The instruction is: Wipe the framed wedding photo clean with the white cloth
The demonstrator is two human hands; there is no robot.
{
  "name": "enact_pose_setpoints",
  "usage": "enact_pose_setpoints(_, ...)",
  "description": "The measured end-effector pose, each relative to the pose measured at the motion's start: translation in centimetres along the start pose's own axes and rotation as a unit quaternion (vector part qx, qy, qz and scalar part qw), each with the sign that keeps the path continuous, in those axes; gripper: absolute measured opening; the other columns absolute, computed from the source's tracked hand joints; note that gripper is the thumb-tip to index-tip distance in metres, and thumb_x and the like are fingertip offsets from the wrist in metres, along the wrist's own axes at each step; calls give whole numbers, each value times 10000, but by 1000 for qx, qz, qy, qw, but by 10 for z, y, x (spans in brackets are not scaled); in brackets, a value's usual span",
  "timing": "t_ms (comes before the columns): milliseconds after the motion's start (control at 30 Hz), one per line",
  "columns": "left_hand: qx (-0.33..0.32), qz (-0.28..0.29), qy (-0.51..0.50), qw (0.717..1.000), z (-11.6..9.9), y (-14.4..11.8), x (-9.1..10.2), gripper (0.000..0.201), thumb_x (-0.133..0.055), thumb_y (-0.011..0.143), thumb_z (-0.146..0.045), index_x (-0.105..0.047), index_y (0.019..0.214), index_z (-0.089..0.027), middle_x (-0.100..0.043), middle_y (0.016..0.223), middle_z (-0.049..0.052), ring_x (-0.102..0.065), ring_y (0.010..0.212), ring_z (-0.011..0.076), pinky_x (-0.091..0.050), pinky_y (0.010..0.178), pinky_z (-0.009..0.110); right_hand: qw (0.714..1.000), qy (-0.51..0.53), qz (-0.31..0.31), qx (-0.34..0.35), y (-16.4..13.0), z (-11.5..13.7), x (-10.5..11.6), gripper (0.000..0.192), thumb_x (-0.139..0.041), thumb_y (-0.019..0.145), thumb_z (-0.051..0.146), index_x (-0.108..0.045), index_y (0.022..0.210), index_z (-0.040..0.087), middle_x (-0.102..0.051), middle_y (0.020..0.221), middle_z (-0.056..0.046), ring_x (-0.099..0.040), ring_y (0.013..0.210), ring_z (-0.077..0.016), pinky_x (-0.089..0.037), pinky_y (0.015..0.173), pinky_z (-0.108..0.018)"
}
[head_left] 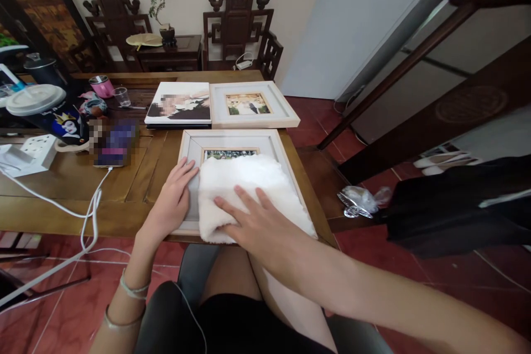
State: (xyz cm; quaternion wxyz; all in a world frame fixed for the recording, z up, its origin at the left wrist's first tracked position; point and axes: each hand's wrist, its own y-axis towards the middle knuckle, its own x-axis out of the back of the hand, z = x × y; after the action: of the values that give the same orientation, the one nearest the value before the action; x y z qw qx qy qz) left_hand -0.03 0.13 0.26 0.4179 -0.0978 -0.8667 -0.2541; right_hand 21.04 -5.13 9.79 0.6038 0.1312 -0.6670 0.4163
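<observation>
A light wooden picture frame [191, 141] lies flat at the table's near edge, its small photo [224, 153] partly covered. Over much of its glass is spread a fluffy white cloth [265, 174], folded at the near left corner. My right hand [253, 218] presses on this cloth with fingers spread; its thumb side is by the fold. Along the frame's left side rests my left hand [176, 199], fingers stretched out over the border and touching it. Whatever lies under the cloth is hidden.
Behind are a second framed photo [253, 102] and a white photo panel [182, 102]. To the left stand a big lidded cup [62, 116], a phone [116, 144] on a white cable [93, 204], and a power strip [35, 152]. A dark wooden chair [415, 105] stands right.
</observation>
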Motion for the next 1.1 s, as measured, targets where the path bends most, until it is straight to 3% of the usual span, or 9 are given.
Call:
enact_pose_setpoints(200,-4,-2,3,1000,1,0,0,467,-318,908,-90,-529,1318,-165,-488,1444,113,-302,1434,232,-296,1159,538,997,14,-78,26,3,-21,-16,689,-481,726,-105,-549,1332,217,-280,1562,-83,-182,1416,-428,-273,1081,-662)
enact_pose_setpoints(300,1,3,3,1000,-1,0,1,466,-318,909,-87,-528,1321,-142,-483,1446,130,-294,1437,238,-291,1163,534,989,4,-147,10,11,-42,-26,766,-389,680,-165,-536,1338,199,-284,1560,-101,-147,1430,-398,-249,1083,-669)
enact_pose_setpoints(400,8,6,2,1000,-3,0,1,465,-317,909,-82,-525,1323,-117,-475,1451,142,-284,1441,240,-282,1170,522,984,-20,-178,-14,18,-54,-30,804,-352,652,-189,-526,1343,182,-281,1562,-104,-140,1432,-395,-251,1082,-667)
enact_pose_setpoints(500,5,5,-1,1000,-2,0,1,465,-320,910,-80,-525,1325,-125,-477,1450,136,-287,1440,239,-279,1169,529,987,-37,-155,-27,18,-47,-27,722,-384,709,-154,-551,1324,184,-311,1549,-97,-185,1415,-428,-269,1068,-679)
enact_pose_setpoints(633,4,7,-5,1000,-1,0,1,467,-326,913,-85,-519,1333,-157,-475,1455,121,-288,1440,240,-276,1166,546,996,-22,-85,-25,4,-16,-21,609,-541,746,-46,-580,1304,196,-319,1535,-133,-247,1375,-491,-311,1019,-720)
enact_pose_setpoints(867,11,9,-5,1000,-3,2,2,421,-327,947,-130,-530,1317,-126,-481,1448,137,-286,1440,239,-285,1169,516,995,40,-16,85,-15,12,-16,557,-642,758,91,-593,1291,247,-254,1560,-93,-193,1387,-497,-261,1025,-760)
enact_pose_setpoints(967,16,15,-2,1000,-4,3,2,412,-334,947,-138,-543,1299,-96,-480,1446,155,-286,1440,247,-291,1169,501,995,47,-44,72,-10,4,-21,584,-568,752,1,-597,1283,241,-250,1566,-76,-163,1409,-460,-231,1058,-735)
enact_pose_setpoints(1100,10,2,3,1000,-4,1,1,457,-313,919,-94,-517,1327,-119,-483,1445,139,-298,1436,235,-284,1170,512,989,48,-132,38,4,-28,-30,725,-431,695,-125,-561,1318,224,-302,1556,-64,-169,1430,-390,-227,1101,-668)
